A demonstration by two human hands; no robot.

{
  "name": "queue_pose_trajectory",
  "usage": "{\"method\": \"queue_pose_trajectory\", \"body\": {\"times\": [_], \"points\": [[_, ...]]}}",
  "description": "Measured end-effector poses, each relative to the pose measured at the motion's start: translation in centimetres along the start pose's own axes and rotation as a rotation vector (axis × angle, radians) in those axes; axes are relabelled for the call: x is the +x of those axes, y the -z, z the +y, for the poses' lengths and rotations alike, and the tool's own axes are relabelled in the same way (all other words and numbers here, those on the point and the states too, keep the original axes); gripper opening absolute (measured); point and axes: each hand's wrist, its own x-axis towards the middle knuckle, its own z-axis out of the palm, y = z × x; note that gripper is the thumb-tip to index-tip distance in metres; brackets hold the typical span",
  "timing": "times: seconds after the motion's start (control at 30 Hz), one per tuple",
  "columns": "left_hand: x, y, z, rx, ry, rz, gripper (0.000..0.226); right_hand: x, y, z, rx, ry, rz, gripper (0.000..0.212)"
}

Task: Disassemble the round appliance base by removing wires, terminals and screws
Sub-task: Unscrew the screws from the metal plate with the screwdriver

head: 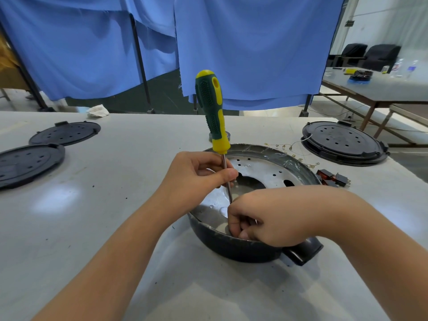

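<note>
The round appliance base (236,247) sits in front of me, a black shell with a silver metal plate (259,169) inside. A green and yellow screwdriver (212,107) stands nearly upright, tip down in the base. My left hand (196,174) pinches its metal shaft just below the handle. My right hand (268,218) reaches into the near side of the base with fingers curled around the screwdriver tip; what they hold is hidden.
Two black round covers (64,133) (27,163) lie at the left, a third (342,141) at the right. Loose wires with terminals (289,148) and red and black switches (331,177) lie behind the base. A tape roll (228,135) is behind the screwdriver.
</note>
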Motion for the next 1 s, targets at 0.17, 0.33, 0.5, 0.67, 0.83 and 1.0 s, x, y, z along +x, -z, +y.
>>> {"method": "queue_pose_trajectory", "body": {"times": [0.17,0.33,0.5,0.67,0.83,1.0], "points": [[0.0,0.0,0.0,0.012,0.013,0.000,0.008,-0.2,0.1,-0.3,-0.026,0.020,0.027,0.022],[0.0,-0.1,0.0,0.021,0.020,-0.004,0.010,-0.5,0.4,-0.4,0.016,0.041,0.043,0.009],[0.0,-0.2,0.0,0.031,0.021,-0.001,0.012,-0.4,0.6,-0.3,0.097,0.057,0.051,0.013],[0.0,-0.2,0.0,0.049,0.014,0.005,0.012,-0.4,0.8,-0.1,0.213,0.096,0.036,0.021],[0.1,-0.2,-0.1,0.056,0.012,0.006,0.010,-0.4,1.0,0.1,0.277,0.103,0.012,0.024],[0.1,-0.2,-0.2,0.032,0.002,0.006,0.009,-0.5,0.9,-0.1,0.236,0.112,0.027,0.022]]}}
